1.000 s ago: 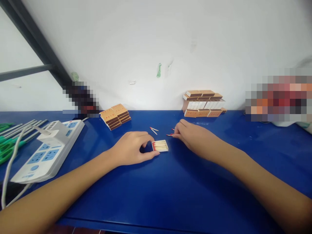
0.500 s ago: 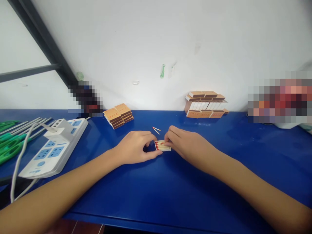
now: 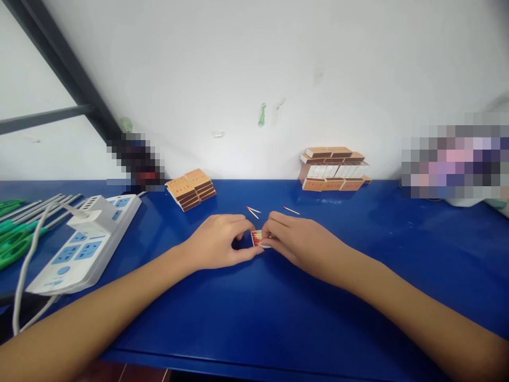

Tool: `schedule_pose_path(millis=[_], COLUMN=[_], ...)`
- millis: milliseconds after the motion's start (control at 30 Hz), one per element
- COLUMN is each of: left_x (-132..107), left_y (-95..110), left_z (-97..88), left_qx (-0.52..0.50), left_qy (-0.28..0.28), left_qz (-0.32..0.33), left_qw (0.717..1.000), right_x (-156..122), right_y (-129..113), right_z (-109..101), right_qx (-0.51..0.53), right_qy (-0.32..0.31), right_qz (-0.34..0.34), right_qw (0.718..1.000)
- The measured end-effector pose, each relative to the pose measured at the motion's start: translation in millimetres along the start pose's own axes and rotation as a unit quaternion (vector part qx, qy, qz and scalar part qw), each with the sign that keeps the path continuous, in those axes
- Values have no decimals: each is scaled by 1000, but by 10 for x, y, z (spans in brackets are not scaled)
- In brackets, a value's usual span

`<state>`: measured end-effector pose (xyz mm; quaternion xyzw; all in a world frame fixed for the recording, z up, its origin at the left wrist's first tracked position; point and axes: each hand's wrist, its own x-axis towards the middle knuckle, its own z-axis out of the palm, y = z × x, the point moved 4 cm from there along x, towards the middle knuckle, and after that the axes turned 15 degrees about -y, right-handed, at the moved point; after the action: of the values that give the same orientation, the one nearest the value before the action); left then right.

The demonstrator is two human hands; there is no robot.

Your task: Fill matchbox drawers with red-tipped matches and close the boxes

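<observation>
A small matchbox tray (image 3: 256,237) full of red-headed matches lies on the blue table. My left hand (image 3: 220,240) grips its left end between thumb and fingers. Over the tray's right part, the fingers of my right hand (image 3: 296,236) are pinched together, hiding that end. What they pinch, if anything, cannot be made out. Just beyond the tray, two loose matches (image 3: 253,212) lie on the table, with a single match (image 3: 291,210) farther right, behind my right hand.
Matchboxes are stacked at the back left (image 3: 191,189), with a larger stack of matchboxes (image 3: 334,170) against the wall (image 3: 238,69). On the left are a white power strip (image 3: 89,239) with a cable and several green-handled tools (image 3: 18,244). Blurred items (image 3: 457,162) stand at right.
My right hand has shifted slightly left and down, covering more of the tray. The single match behind it now shows. My left hand keeps its hold, and the view has moved a little.
</observation>
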<state>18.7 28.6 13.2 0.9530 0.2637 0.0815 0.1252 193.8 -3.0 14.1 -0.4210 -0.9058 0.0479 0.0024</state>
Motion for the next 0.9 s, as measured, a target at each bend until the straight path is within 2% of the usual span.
schedule_pose_path(millis=[133,533,900], left_x=[7,0,-6], left_y=[1,-24,-35], left_z=[0,13,14], left_qx=[0,4,5], left_qy=[-2,-5,-11], left_qz=[-2,-10,-11], left_qw=[1000,1000,1000], right_x=[-5,-17,-51], right_y=[20,114,183], right_z=[-14,-25,-25], right_qx=[12,34,151], right_qy=[0,-24,-44], right_qz=[-15,11,16], right_qw=[1000,999,987])
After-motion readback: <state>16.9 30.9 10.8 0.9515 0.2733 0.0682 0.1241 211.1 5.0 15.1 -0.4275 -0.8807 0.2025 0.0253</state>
